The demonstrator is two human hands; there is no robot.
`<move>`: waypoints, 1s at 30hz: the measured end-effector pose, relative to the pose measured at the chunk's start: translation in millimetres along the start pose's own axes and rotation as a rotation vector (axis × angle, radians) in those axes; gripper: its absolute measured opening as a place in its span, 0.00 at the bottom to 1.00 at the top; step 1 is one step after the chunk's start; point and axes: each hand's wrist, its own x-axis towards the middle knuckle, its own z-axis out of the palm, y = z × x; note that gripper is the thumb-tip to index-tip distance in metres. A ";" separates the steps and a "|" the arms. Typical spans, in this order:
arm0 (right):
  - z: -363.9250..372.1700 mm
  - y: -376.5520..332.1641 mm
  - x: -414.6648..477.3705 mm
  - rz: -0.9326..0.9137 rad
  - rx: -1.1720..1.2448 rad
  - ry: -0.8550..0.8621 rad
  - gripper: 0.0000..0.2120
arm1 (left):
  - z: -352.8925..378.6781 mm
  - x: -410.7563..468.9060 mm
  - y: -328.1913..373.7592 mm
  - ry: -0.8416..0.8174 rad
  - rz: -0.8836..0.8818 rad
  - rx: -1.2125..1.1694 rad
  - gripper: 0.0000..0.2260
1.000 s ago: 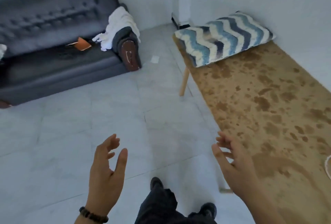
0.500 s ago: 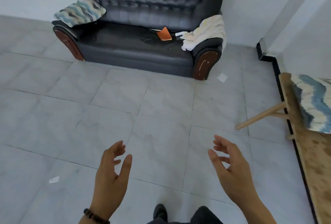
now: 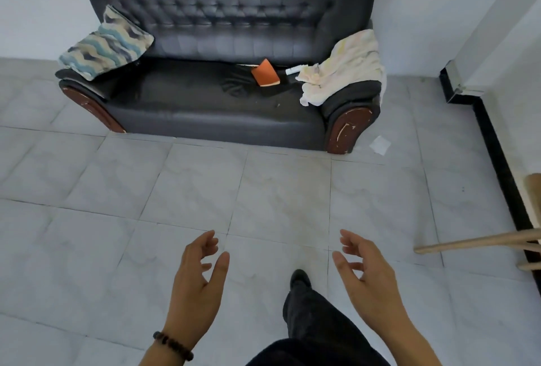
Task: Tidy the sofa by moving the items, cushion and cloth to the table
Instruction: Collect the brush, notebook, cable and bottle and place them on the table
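The head view looks forward and down across the floor point(image 3: 263, 190) toward the sofa point(image 3: 228, 44).

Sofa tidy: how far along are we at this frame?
Done: nothing confirmable; of the table only legs show. In hand: nothing; left hand and right hand are open and empty over the floor. Left: the cushion on one armrest of the sofa, the orange item and white item on the seat, the cloth over the other armrest.

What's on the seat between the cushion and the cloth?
Head view: a flat orange item and a small white stick on the seat, both near the cloth.
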 end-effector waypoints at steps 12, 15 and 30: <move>40.9 -136.6 329.0 -0.156 -0.093 -0.097 0.19 | -7.8 293.7 55.0 0.166 -0.050 -0.083 0.19; 69.5 -148.8 404.1 -0.133 -0.123 -0.084 0.19 | 2.6 379.4 44.9 0.138 -0.068 -0.090 0.17; 69.0 -221.9 697.4 0.073 0.015 0.197 0.20 | 73.3 777.4 157.4 -0.176 0.126 -0.026 0.17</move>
